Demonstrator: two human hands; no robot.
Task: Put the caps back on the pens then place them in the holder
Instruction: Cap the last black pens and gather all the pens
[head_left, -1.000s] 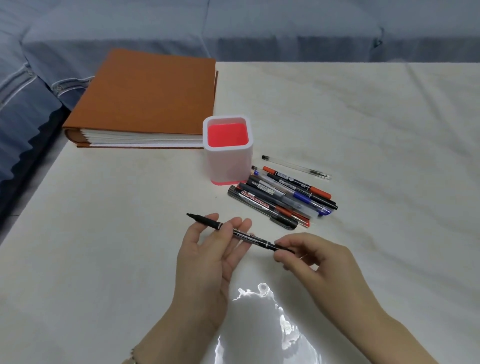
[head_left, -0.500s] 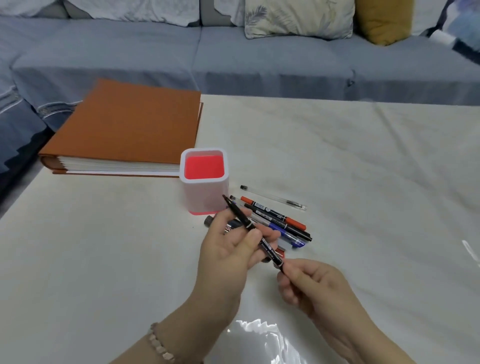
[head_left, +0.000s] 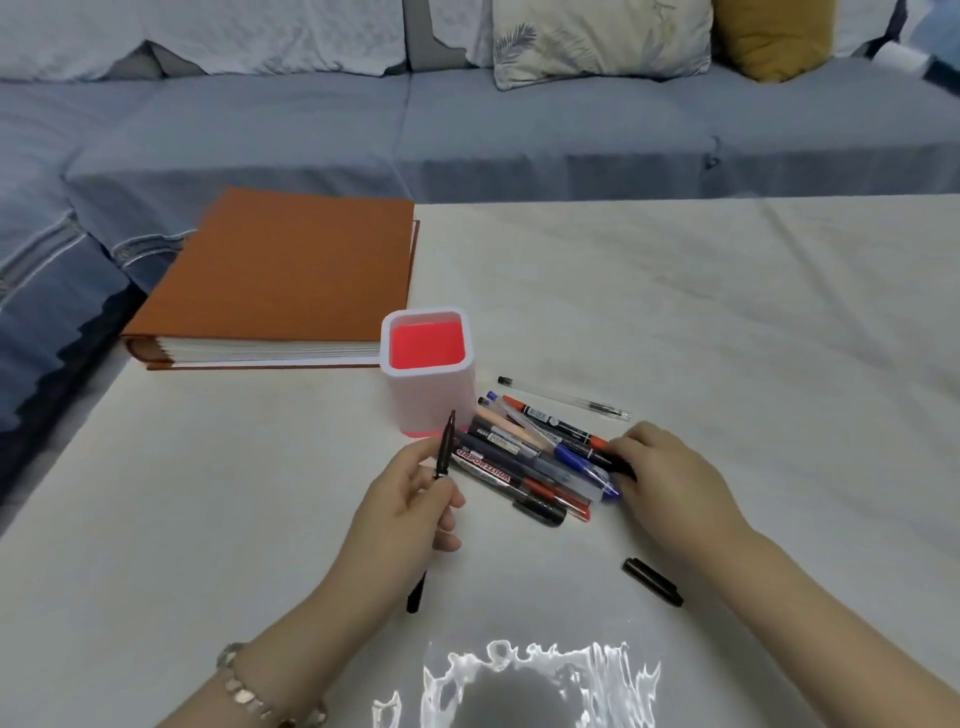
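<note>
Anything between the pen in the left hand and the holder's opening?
Nothing visible. The left hand holds the black pen just in front of the holder, whose opening is unblocked; the pen pile lies beside it.

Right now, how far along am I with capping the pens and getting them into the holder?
Done: nothing visible; the holder shows only its red inside. In hand: your left hand holds a thin black pen upright, and a loose black cap lies on the table. Your right hand touches the pile of pens beside the holder. Left: cap that pen, then move it and the pile into the holder.
</note>
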